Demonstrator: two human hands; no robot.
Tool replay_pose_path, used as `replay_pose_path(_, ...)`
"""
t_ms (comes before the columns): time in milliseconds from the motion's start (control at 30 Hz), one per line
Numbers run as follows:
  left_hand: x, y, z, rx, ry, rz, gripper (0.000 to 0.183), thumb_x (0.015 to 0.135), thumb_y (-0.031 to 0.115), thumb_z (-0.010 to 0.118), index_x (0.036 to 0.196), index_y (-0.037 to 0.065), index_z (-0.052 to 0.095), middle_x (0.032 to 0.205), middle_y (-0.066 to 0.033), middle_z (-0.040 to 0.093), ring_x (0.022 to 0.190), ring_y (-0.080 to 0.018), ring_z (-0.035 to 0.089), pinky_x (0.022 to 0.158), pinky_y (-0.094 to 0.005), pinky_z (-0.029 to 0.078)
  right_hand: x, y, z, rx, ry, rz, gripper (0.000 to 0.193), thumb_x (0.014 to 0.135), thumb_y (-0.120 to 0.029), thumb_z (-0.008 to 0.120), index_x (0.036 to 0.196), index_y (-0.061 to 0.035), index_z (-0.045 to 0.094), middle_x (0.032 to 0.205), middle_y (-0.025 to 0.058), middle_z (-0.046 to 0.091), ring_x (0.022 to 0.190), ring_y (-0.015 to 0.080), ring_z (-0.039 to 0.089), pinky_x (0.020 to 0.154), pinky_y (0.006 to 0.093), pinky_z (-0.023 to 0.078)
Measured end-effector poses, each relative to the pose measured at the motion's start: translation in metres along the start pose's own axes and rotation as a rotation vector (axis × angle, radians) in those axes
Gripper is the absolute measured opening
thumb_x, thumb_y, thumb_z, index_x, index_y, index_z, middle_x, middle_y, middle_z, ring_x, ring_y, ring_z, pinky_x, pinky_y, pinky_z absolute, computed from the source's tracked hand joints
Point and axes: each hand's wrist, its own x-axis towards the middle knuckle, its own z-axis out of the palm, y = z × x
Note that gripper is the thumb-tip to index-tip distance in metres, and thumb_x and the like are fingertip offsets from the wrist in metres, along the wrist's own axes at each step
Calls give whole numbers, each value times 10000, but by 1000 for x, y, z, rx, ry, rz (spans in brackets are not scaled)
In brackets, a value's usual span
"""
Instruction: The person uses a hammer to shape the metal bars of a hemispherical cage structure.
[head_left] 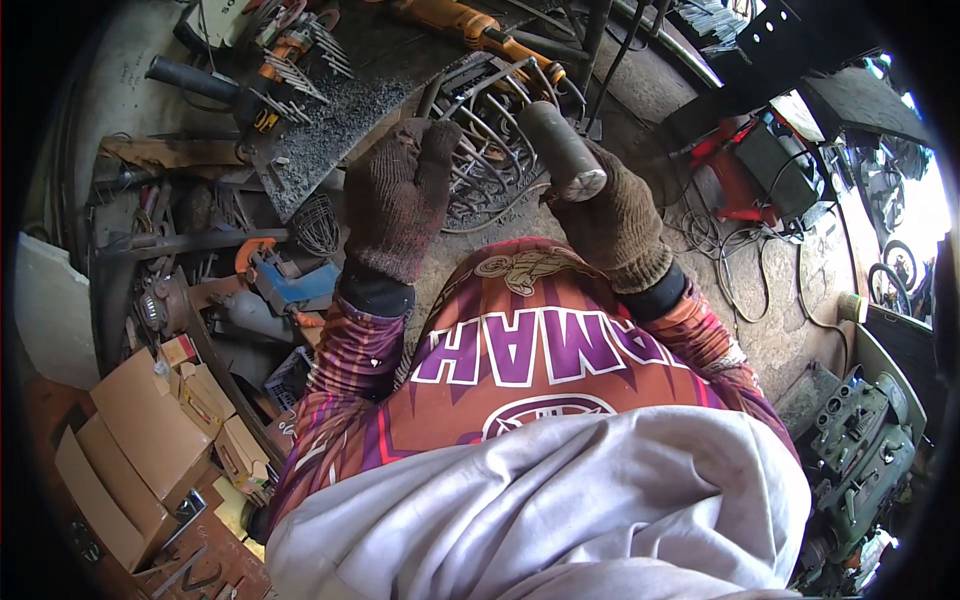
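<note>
Both my hands wear worn brown knit gloves and are raised in front of my chest. My right hand [622, 222] is closed around a thick grey metal cylinder [558, 148], which slants with its bright, scuffed end face toward me. Opposite it, my left hand [398, 205] has its fingers curled in at the left edge of a pile of bent metal rods [495, 150]. What those fingers hold, if anything, is hidden by the glove. The rods lie tangled beyond and between my hands.
A dark metal worktop [345, 125] strewn with grey filings stands far left, with an orange power tool [455, 22] at its back. Cables [735, 275] trail over the floor beside a red-framed machine [745, 170]. Cardboard boxes [150, 425] stand near left; a greenish machine [860, 450] near right.
</note>
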Motion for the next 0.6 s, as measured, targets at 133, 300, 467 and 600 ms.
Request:
replay_pose_path(133, -3, 8, -1, 56, -64, 1, 238, 937, 257, 627, 852, 36, 658, 662, -142, 618, 599, -314, 625, 525, -381, 469, 2, -3, 7, -55, 47, -27, 531, 802, -256, 743, 1266, -72, 564, 988, 202, 683, 914, 370, 679, 759, 427, 544)
replay_pose_path(300, -1, 7, 0, 162, -45, 46, 268, 947, 290, 605, 836, 51, 653, 683, -135, 625, 613, -320, 632, 517, -392, 477, 6, -2, 8, -127, 60, -34, 548, 817, -284, 739, 1273, -45, 551, 982, 197, 682, 879, 367, 682, 740, 428, 545)
replay_pose_path(467, 3, 6, 3, 193, -70, -8, 301, 952, 330, 587, 822, 67, 653, 725, -150, 639, 636, -333, 642, 537, -413, 491, -9, -19, -22, 132, 27, -91, 550, 787, -250, 772, 1238, -13, 563, 952, 196, 686, 852, 361, 683, 733, 403, 546)
replay_pose_path(600, 7, 7, 5, 212, -70, 8, 296, 951, 326, 586, 817, 72, 654, 725, -151, 640, 635, -342, 637, 547, -419, 496, 2, -6, -13, -154, 111, -247, 589, 742, -235, 763, 1260, -42, 561, 988, 194, 694, 905, 362, 687, 785, 423, 550)
